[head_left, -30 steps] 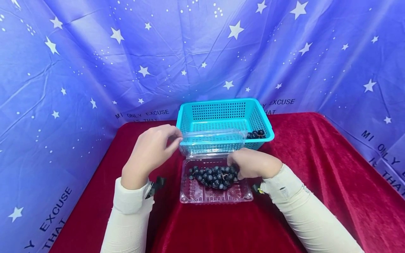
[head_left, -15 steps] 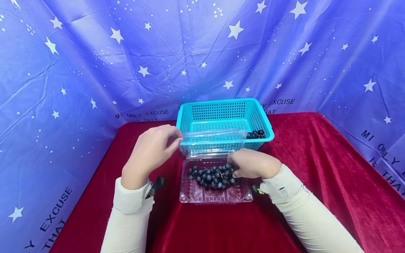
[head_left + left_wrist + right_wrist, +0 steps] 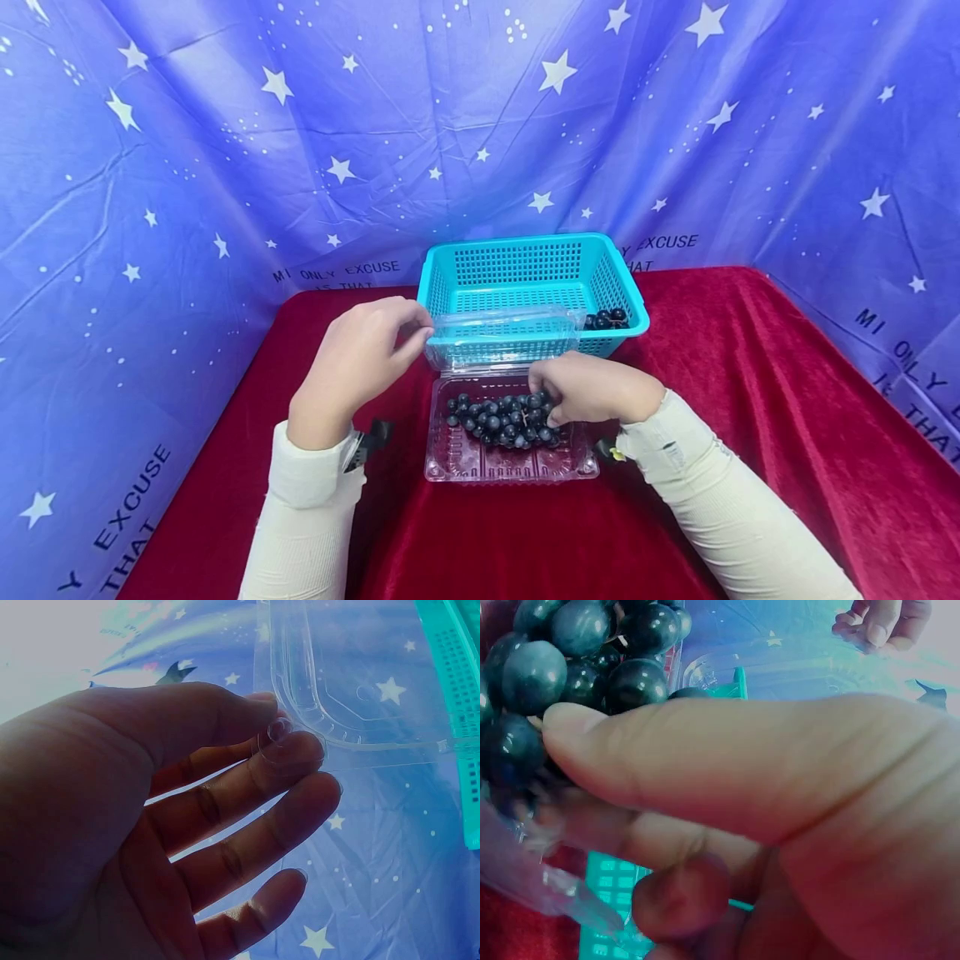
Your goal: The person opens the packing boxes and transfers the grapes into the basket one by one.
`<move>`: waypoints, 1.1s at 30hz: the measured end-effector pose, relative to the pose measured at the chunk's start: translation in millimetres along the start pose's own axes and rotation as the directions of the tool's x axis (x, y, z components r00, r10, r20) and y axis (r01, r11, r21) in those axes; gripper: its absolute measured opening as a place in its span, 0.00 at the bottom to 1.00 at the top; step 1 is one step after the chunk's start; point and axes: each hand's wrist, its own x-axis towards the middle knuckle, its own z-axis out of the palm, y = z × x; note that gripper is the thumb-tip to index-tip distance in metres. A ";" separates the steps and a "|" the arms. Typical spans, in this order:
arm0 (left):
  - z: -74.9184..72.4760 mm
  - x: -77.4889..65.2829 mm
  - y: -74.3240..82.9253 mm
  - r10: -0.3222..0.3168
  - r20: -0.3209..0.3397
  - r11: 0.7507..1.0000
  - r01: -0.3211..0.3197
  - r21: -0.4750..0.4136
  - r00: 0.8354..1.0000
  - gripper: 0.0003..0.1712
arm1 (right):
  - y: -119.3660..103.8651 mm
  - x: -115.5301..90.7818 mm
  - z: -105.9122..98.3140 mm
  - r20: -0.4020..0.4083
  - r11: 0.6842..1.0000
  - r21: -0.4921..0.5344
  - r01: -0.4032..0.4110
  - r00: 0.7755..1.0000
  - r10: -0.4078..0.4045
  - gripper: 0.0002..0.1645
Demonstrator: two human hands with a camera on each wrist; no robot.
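Observation:
My left hand pinches the corner of a clear plastic lid between thumb and fingertips, and the lid stands raised. That lid belongs to a clear clamshell box on the table. Inside the box lies a bunch of dark grapes. My right hand reaches over the box's right side and grips the right end of the bunch. Close up in the right wrist view, the thumb presses against the grapes, with the forefinger partly hidden below it.
A turquoise plastic basket stands just behind the raised lid. More dark grapes lie in its near right corner. Red velvet cloth covers the table, and a blue star-patterned curtain hangs behind.
My right hand has shifted slightly left over the bunch, and the grapes at its right end have moved a little. The left hand and the lid have stayed in place.

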 end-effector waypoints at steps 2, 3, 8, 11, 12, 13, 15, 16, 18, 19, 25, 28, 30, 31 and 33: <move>0.1 0.1 -0.2 0.001 0.000 1.000 -0.001 0.000 1.000 0.03 | -0.6 0.5 -0.2 -0.003 1.000 0.025 -0.001 1.000 0.001 0.22; 0.1 0.1 -0.3 0.001 -0.001 1.000 -0.001 0.001 1.000 0.03 | -0.9 0.6 -0.5 -0.005 0.999 0.034 0.003 1.000 -0.002 0.22; 0.7 -0.2 -0.9 0.001 -0.004 1.000 -0.001 0.001 1.000 0.03 | -2.0 0.2 -1.4 -0.023 1.000 0.006 0.016 1.000 -0.016 0.20; 0.7 -0.3 -1.1 0.002 -0.004 1.000 -0.002 -0.001 1.000 0.03 | -3.6 -1.5 -2.9 -0.041 0.999 -0.039 0.017 0.999 -0.018 0.15; 0.6 -0.3 -1.2 0.002 -0.003 1.000 -0.002 -0.001 1.000 0.03 | -4.5 -2.2 -3.5 -0.047 0.999 -0.048 0.016 0.999 -0.018 0.13; 0.6 -0.3 -1.2 0.003 -0.002 1.000 -0.003 -0.002 1.000 0.03 | -5.6 -3.0 -4.1 -0.053 0.998 -0.055 0.018 0.998 -0.021 0.11; 0.5 -0.3 -1.2 0.003 -0.001 1.000 -0.003 -0.003 1.000 0.03 | -7.8 -4.6 -4.8 -0.077 0.997 -0.073 0.030 0.996 -0.035 0.08; 0.5 -0.2 -1.2 0.003 -0.001 1.000 -0.003 -0.004 1.000 0.03 | -9.1 -5.4 -5.2 -0.096 0.996 -0.081 0.042 0.994 -0.050 0.07; 0.5 -0.2 -1.1 0.003 0.000 1.000 -0.003 -0.005 1.000 0.03 | -11.4 -6.8 -5.3 -0.142 0.992 -0.107 0.065 0.987 -0.080 0.07; 0.4 -0.1 -1.1 0.003 -0.001 1.000 -0.003 -0.006 1.000 0.03 | -12.7 -7.5 -5.6 -0.169 0.989 -0.125 0.074 0.981 -0.095 0.10; 0.5 -0.3 -1.3 0.004 -0.002 1.000 -0.004 -0.011 1.000 0.03 | -17.4 -9.2 -3.9 -0.303 0.977 -0.205 0.062 0.945 -0.123 0.24; 0.4 -0.7 -1.1 0.006 -0.001 1.000 -0.006 -0.017 1.000 0.03 | -18.8 -10.1 -1.0 -0.353 0.970 -0.240 0.044 0.927 -0.129 0.20; 0.3 -0.8 -0.9 0.008 -0.001 1.000 -0.008 -0.021 1.000 0.03 | -19.9 -11.1 0.7 -0.380 0.960 -0.279 0.026 0.915 -0.136 0.18; 0.3 -0.9 -0.9 0.008 -0.001 1.000 -0.008 -0.022 1.000 0.03 | -20.7 -11.4 1.3 -0.392 0.954 -0.299 0.017 0.910 -0.139 0.17; 0.0 -0.9 -0.8 0.008 -0.001 1.000 -0.008 -0.023 1.000 0.03 | -22.1 -11.8 2.0 -0.412 0.942 -0.336 -0.001 0.899 -0.146 0.14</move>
